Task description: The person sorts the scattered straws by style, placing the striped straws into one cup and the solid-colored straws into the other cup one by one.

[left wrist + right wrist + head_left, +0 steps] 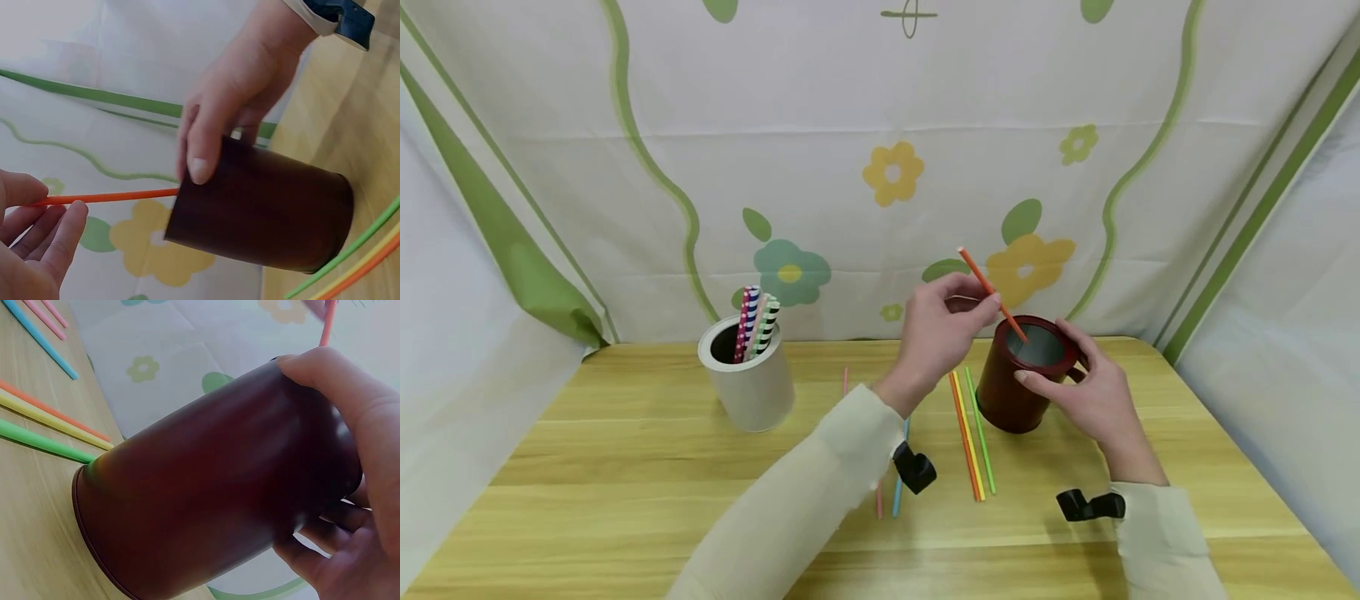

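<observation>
My left hand pinches an orange straw between thumb and fingers, over the mouth of a dark red mug. Slanting down, the straw has its lower end inside the rim. My right hand holds the mug from the right, thumb at the near side of the rim and fingers round the handle side. In the left wrist view the straw runs from the left fingertips into the mug. The right wrist view shows the right thumb lying against the mug's upper wall.
A white cup with several patterned straws stands on the left of the wooden table. Between cup and mug lie pink, blue, orange, yellow and green straws. A flowered cloth hangs behind.
</observation>
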`<state>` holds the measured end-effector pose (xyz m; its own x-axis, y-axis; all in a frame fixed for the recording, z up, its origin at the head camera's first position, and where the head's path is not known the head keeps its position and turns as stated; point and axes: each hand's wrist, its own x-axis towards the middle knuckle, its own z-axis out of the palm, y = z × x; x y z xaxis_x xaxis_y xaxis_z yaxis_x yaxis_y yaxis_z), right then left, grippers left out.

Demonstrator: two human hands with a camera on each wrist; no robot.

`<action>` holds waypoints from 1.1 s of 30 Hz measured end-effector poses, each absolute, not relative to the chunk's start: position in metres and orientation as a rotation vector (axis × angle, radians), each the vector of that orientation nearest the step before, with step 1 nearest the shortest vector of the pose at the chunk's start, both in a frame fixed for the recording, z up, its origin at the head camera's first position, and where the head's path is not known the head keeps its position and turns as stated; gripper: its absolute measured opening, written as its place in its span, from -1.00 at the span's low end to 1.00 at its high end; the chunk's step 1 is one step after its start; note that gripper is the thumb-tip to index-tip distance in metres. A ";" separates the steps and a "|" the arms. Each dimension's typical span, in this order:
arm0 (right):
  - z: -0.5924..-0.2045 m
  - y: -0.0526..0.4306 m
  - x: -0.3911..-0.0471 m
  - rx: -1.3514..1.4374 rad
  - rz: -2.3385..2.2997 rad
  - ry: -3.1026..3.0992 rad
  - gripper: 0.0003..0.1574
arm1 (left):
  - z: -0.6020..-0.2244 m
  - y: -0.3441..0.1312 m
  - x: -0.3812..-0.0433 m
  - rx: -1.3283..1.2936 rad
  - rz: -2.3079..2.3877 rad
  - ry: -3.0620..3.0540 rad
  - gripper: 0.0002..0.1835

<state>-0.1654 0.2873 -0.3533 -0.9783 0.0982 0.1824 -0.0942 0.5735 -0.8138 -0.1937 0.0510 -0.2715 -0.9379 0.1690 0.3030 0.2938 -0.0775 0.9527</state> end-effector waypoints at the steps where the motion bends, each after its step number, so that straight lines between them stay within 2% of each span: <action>1: -0.354 0.287 -0.166 -0.004 1.363 -2.597 0.30 | -0.274 0.053 -0.194 -0.515 -2.168 -2.096 -0.93; 11: -0.357 0.290 -0.168 -0.002 1.376 -2.561 0.27 | -0.303 0.070 -0.204 -0.608 -1.978 -2.307 -0.95; 17: -0.360 0.289 -0.169 0.007 1.389 -2.532 0.24 | -0.317 0.075 -0.206 -0.634 -2.028 -2.295 -0.94; 33: -0.364 0.288 -0.171 0.010 1.397 -2.521 0.24 | -0.318 0.076 -0.203 -0.599 -1.977 -2.310 -0.94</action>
<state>-0.1706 0.2883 -0.3635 -0.9666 0.1184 0.2272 -0.1299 0.5378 -0.8330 -0.2026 0.0759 -0.3178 -0.9243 0.2609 0.2786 0.3156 0.1116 0.9423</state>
